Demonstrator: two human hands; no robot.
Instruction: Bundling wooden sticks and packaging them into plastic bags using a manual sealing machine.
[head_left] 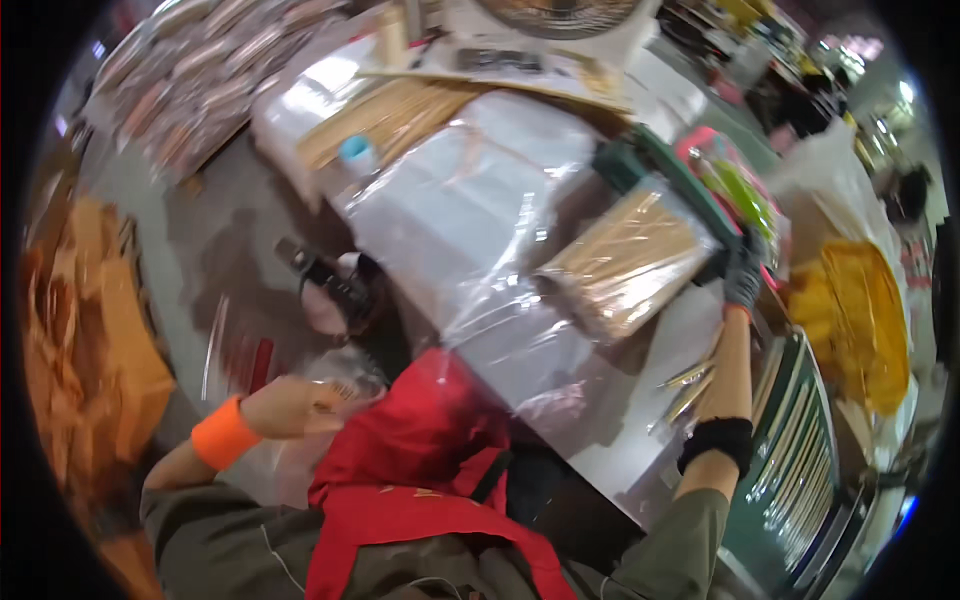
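My right hand (743, 278), in a grey glove, is closed over the near end of the long green arm (685, 185) of what looks like a bag sealer. Against that arm lies a clear plastic bag of thin wooden sticks (632, 260), flat on the worktable. Low on the left, beside my red apron (415, 430), my left hand (310, 405) has its fingers curled in on crumpled clear plastic (350, 372), apparently a bag. Motion blurs that hand. A stack of clear plastic bags (470, 190) covers the middle of the table.
Loose wooden sticks (395, 110) and a blue-topped roll (358, 152) lie at the table's far left. A green crate of packed sticks (785, 450) stands at right, near a yellow bag (850, 320). Orange sacking (95, 340) hangs at left; wrapped bundles (210, 70) are piled behind.
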